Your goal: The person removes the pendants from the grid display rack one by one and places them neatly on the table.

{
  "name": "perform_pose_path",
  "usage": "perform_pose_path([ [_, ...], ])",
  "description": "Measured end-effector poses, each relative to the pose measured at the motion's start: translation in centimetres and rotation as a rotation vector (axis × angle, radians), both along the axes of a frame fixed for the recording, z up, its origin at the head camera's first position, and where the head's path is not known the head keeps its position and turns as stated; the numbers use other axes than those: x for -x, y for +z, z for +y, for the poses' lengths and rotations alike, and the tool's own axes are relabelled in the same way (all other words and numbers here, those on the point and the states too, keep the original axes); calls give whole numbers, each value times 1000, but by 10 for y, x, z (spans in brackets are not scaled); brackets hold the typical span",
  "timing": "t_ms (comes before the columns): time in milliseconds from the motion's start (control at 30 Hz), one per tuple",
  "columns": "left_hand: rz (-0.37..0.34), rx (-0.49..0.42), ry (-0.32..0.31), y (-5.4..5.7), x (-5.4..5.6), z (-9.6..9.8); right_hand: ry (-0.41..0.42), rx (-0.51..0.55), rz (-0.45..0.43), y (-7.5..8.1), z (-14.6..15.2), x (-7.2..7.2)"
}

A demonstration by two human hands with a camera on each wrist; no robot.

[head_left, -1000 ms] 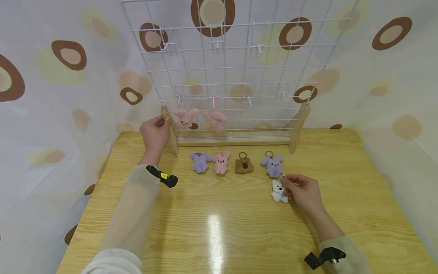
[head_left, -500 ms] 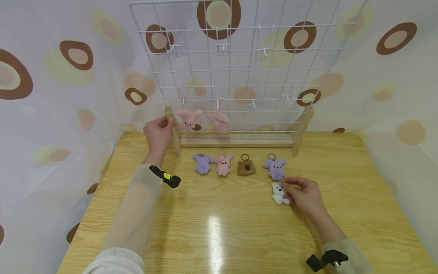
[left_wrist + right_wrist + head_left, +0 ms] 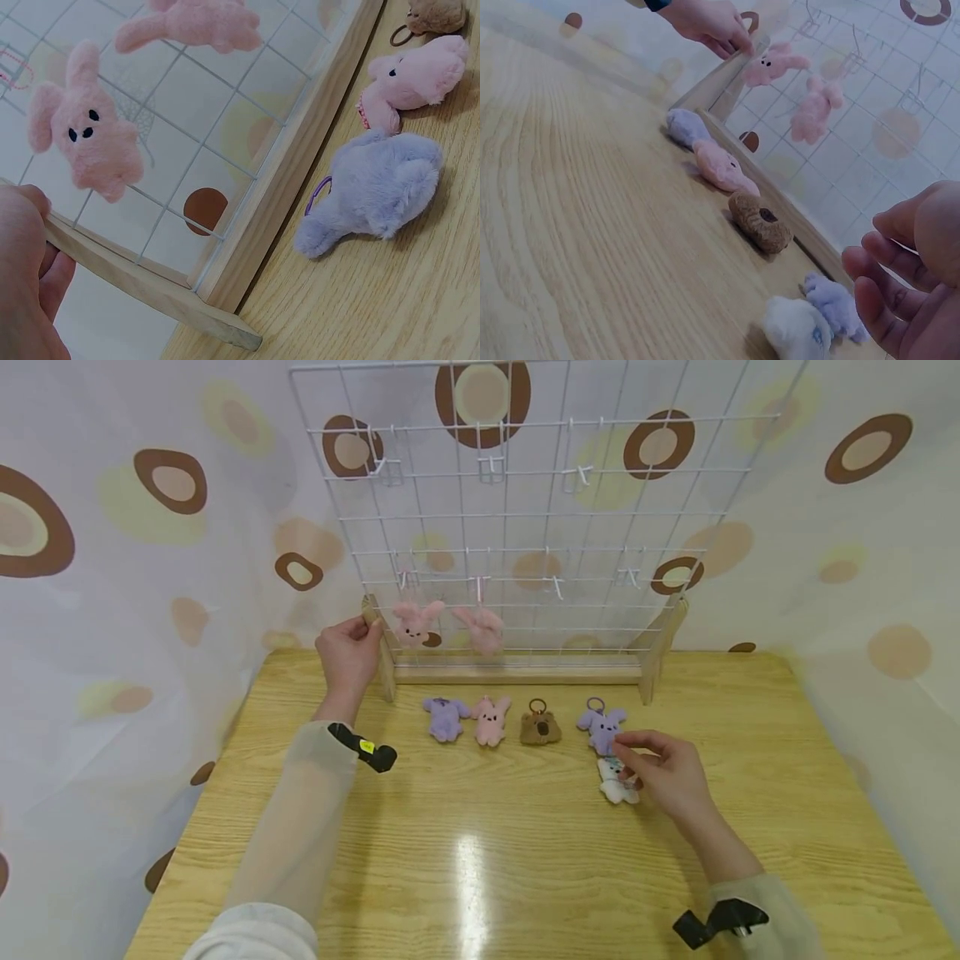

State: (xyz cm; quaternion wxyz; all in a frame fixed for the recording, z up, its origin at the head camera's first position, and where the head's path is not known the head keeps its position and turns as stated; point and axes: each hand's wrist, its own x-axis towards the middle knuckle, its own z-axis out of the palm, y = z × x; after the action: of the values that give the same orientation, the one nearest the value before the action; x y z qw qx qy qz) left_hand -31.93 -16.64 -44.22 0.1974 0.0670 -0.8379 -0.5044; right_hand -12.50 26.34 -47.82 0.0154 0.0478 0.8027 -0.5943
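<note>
My left hand (image 3: 349, 652) grips the left wooden post (image 3: 142, 283) of a white wire grid rack (image 3: 600, 518); the fingers curl behind it. Beside that hand, a pink bunny plush keychain (image 3: 97, 139) and a second pink bunny (image 3: 480, 628) hang from hooks. My right hand (image 3: 667, 777) hovers over a white dog plush keychain (image 3: 617, 783), partly covering it in the head view. Its fingers are loosely bent with nothing seen between them in the right wrist view, and the white plush (image 3: 796, 330) lies on the table below, against a lilac plush keychain (image 3: 602, 728).
Along the rack's wooden base bar (image 3: 517, 675) lie another lilac plush (image 3: 446, 720), a pink bunny (image 3: 490, 721) and a brown bear keychain (image 3: 540, 727). Several bare white hooks (image 3: 557, 586) sit on the grid. Patterned cloth (image 3: 825, 560) surrounds the wooden table (image 3: 375, 860).
My right hand has come off the white dog plush and risen slightly toward the lilac plush. The left hand keeps its grip on the post. The head view has shifted slightly.
</note>
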Motion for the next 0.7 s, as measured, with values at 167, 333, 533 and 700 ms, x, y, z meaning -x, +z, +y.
perform_pose_path([
  [167,-8,-5,3,1,-1,1,37,-5,45,13,-8,10],
  [333,-3,-11,-4,1,-1,1,55,35,61,24,-19,22],
  [533,3,-12,-11,2,-2,0,84,131,51,34,-35,36],
  [700,-2,-14,-10,2,-3,0,95,130,30,35,-45,47],
])
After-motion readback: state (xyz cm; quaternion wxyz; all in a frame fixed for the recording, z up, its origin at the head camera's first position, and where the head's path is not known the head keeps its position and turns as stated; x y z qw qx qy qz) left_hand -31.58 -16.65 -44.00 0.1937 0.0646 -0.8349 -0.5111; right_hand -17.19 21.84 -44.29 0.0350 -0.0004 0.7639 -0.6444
